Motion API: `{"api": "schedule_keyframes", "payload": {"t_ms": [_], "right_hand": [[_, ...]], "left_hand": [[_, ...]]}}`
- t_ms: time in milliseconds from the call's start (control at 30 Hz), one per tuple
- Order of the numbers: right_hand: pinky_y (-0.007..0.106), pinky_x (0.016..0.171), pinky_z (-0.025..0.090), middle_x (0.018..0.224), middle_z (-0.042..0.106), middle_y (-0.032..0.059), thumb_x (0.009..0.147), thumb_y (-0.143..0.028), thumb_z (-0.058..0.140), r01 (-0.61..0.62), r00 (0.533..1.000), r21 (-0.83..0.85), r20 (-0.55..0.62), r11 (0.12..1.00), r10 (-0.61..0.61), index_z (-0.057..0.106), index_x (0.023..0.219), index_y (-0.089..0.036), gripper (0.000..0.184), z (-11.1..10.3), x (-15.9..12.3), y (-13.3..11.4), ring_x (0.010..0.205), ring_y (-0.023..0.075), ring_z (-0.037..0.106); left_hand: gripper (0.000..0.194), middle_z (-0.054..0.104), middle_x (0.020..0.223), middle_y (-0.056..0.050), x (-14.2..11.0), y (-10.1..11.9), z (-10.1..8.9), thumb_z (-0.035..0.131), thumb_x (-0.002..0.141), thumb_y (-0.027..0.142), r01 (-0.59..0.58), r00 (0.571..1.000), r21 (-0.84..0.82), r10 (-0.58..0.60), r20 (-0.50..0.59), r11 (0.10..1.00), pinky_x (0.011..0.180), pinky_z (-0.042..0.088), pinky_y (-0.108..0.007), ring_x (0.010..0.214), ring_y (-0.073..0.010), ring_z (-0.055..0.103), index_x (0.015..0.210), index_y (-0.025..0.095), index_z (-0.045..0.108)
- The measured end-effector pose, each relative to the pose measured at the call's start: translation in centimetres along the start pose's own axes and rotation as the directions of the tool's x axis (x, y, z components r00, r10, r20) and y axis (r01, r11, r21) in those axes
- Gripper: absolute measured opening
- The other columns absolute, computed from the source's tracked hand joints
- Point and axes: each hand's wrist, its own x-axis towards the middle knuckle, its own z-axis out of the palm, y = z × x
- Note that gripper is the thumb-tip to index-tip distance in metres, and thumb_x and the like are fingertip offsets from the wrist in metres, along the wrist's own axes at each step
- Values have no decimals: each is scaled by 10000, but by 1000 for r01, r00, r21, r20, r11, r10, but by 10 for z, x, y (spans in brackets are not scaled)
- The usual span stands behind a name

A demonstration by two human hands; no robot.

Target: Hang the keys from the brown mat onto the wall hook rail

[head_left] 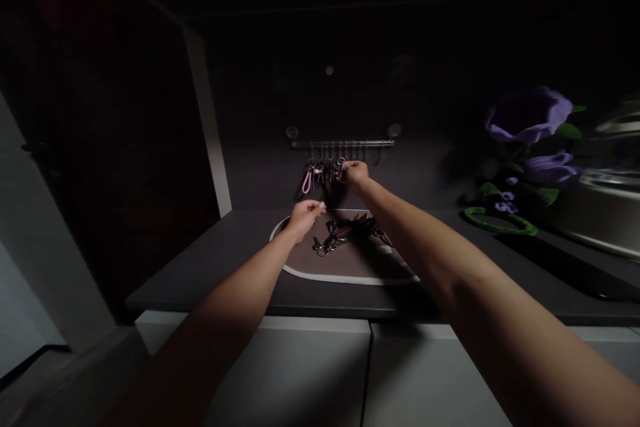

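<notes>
It is dark here, so the keys are hard to make out, and the right hand hides part of the row. A bunch of keys hangs from a metal rail, right by that hand. More keys lie on a mat on the table, just below and beside the left hand. The hands are apart. The right fingers pinch a key ring. The left hand is half open, with its fingers curled over the mat.

Bare wall beside the hanging keys leaves passage; the rail blocks above.
</notes>
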Motion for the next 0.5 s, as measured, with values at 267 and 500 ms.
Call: {"api": "schedule_keyframes", "payload": {"t_ms": [267, 500], "right_hand": [[201, 473, 479, 469, 454, -54, 812, -114, 431, 13, 1000, -39, 22, 999, -12, 504, 707, -131, 128, -2, 3, 4, 370, 36, 443], [192, 481, 457, 487, 480, -46, 809, -141, 454, 33, 999, -138, 14, 990, -31, 539, 737, -126, 113, -5, 4, 5, 388, 44, 452]], "left_hand": [[259, 640, 712, -50, 1, -1, 0, 624, 661, 373, 9, 1000, 12, -9, -8, 1000, 518, 346, -208, 572, -90, 489, 729, 123, 627], [221, 627, 689, -32, 1, -2, 0, 628, 668, 338, 24, 1000, 32, -24, -12, 999, 508, 341, -197, 554, -81, 478, 738, 128, 632]]}}
